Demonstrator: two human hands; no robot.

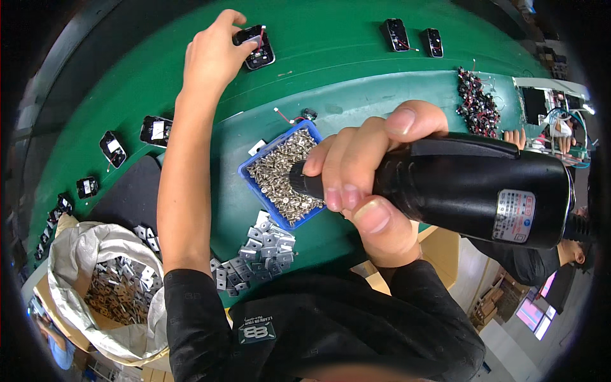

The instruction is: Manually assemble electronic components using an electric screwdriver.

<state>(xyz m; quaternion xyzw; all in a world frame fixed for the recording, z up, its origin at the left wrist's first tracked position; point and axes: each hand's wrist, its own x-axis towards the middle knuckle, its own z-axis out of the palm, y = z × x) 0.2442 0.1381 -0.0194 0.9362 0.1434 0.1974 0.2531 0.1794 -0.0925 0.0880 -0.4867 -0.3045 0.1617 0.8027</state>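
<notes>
- The left hand (216,54) is reaching out to a black, rounded rectangular housing (259,58) with a pale rim, lying on the green conveyor belt (331,38); a red wire with a white plug is showing inside it.
- Its thumb is bending over the housing while the index finger is standing apart, half curled; I cannot tell whether the fingers are gripping or only touching.
- The right hand (366,167) is wrapping its fingers firmly around the front of a thick black electric screwdriver (471,184), holding it almost level, the body extending to the right.
- The screwdriver's nose is hanging over a blue plastic tray (242,170) of small silver screws (273,172); I cannot make out whether it is touching them.
- A small black part with thin wires (309,114) is lying just beyond the tray on the green work surface (382,89).
- Nearer the person, silver metal plates with holes (267,248) are lying in a loose heap.
- At the left, a white woven sack (63,274) is standing open, holding more metal pieces (124,286).
- Further housings are resting along the belt, two of them (396,35) (435,43) towards the right.
- A heap of black parts with red wires (476,105) is sitting at the right, near a co-worker's hand (514,138).
</notes>
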